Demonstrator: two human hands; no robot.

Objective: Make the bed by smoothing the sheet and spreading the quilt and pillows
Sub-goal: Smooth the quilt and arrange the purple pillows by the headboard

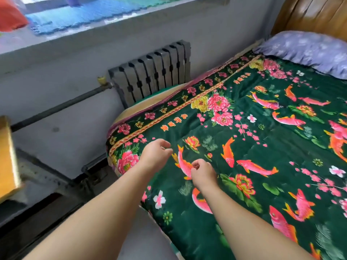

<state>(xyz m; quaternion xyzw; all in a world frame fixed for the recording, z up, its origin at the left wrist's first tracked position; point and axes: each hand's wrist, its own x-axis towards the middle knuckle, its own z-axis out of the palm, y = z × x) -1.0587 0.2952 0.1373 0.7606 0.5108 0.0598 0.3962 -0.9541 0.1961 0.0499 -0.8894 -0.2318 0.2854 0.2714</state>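
- Head cam view, the only one: quilt [262,147] is spread flat across the bed, dark green satin-looking fabric covered in pink and orange fish, lotus flowers and big pink peonies, with a patterned border strip running along the window-side edge.
- Left hand [155,152] hovers over the near corner area of the quilt, just inside the border. Its grip is loose, fingers relaxed and a bit curled, holding nothing as far as I can see.
- Right hand [202,172] is just beside it, over an orange fish print. Fingers are curled in with thumb and fingertips close together; it looks like it could be pinching the fabric, but honestly can't tell whether that grip has any cloth in it.
- The two hands are near each other but not touching, both forearms reaching in from the bottom of the frame.
- Pillow [308,51], lilac with a pale flower print, lies at the head end, on top of the quilt's far edge and right against the wooden headboard [309,14].
- Grey radiator [150,72] stands against the wall beside the bed, with a pipe [62,107] running off to its left.
- Window sill [93,29] runs above it, blurry.
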